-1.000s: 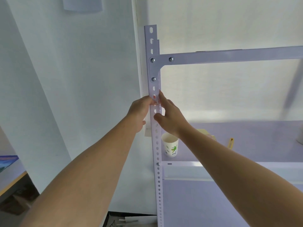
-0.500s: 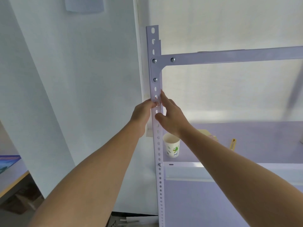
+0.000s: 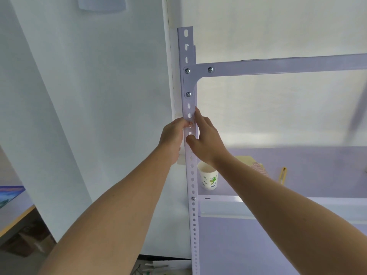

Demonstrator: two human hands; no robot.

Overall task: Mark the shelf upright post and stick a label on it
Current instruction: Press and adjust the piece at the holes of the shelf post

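The shelf upright post [image 3: 192,175] stands vertical in the middle of the view, white and full of holes, close to the wall corner. A little below its upper bolts, a small reddish label [image 3: 191,124] lies on the front face of the post. Your left hand [image 3: 172,136] comes from the left side. Its fingers are curled, and the thumb tip pinches the label against the post. Your right hand [image 3: 207,140] grasps the post from the right side: the thumb presses on the front face just below the label, and the index finger lies straight along the right edge. A cross beam [image 3: 278,65] is bolted to the post above both hands. Behind your right wrist a paper cup [image 3: 209,178] stands upright on the shelf [image 3: 317,175], and a yellow object [image 3: 283,175] lies further right. A counter [image 3: 12,205] shows at the lower left.
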